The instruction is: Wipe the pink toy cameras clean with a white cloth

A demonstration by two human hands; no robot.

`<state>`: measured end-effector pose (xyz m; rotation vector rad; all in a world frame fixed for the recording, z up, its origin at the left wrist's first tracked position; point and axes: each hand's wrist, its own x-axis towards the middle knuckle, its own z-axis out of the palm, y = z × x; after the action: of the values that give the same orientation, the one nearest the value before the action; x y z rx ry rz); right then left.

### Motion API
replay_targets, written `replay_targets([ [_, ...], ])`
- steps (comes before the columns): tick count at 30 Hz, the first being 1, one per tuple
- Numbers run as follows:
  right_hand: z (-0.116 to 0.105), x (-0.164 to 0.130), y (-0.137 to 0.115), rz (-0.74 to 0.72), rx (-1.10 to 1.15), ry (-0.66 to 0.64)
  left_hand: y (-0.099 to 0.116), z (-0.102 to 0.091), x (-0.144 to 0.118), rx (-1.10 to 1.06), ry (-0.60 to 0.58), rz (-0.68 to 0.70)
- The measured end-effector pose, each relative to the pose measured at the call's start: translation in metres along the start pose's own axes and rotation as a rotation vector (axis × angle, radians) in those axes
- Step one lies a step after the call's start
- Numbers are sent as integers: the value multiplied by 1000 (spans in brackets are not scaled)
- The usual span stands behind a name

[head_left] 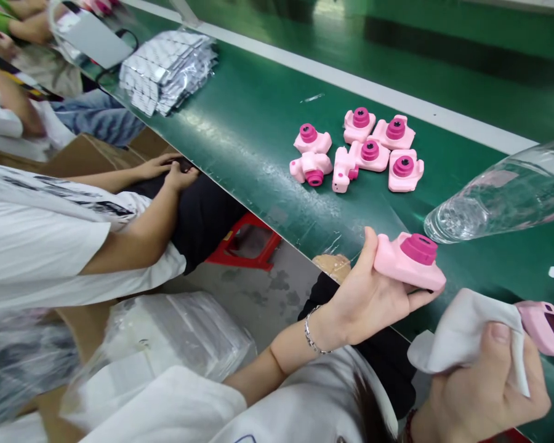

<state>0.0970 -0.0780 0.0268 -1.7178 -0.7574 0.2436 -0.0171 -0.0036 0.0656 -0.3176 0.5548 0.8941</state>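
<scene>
My left hand (373, 298) holds a pink toy camera (409, 261) with a magenta lens, just above the near edge of the green conveyor belt (249, 129). My right hand (484, 387) grips a white cloth (466, 332) at the lower right. Beside the cloth lies another pink camera part (547, 329), partly cut off by the frame edge. Several more pink toy cameras (357, 151) sit in a cluster on the belt further away.
A clear plastic bottle (503, 200) lies on the belt at right. A stack of silver foil packets (166, 71) sits far left on the belt. A co-worker in a white shirt (41, 234) sits to my left, above a red stool (244, 243) and plastic-wrapped bundles (180, 335).
</scene>
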Motion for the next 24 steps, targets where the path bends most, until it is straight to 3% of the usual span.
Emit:
replay_targets([
  [2,6,0,-1,-143,-11,2,-1,0,-1,19,-23,-11],
  [6,28,-1,-13,-679,-39,-147,-4,-7,2,85,-44,-49],
  [9,42,-2,-26,-845,-126,-284,-7,-17,8,73,-21,-60],
  [12,46,-2,-28,-831,-168,-260,-13,-21,12,87,-12,-38],
  [17,41,7,-8,-638,-218,-9,-24,-15,5,244,-79,163],
  [21,42,11,2,-338,-52,-55,-27,-17,0,288,-110,337],
  [24,44,8,1,-223,-11,-58,-26,-21,-1,294,-114,348],
])
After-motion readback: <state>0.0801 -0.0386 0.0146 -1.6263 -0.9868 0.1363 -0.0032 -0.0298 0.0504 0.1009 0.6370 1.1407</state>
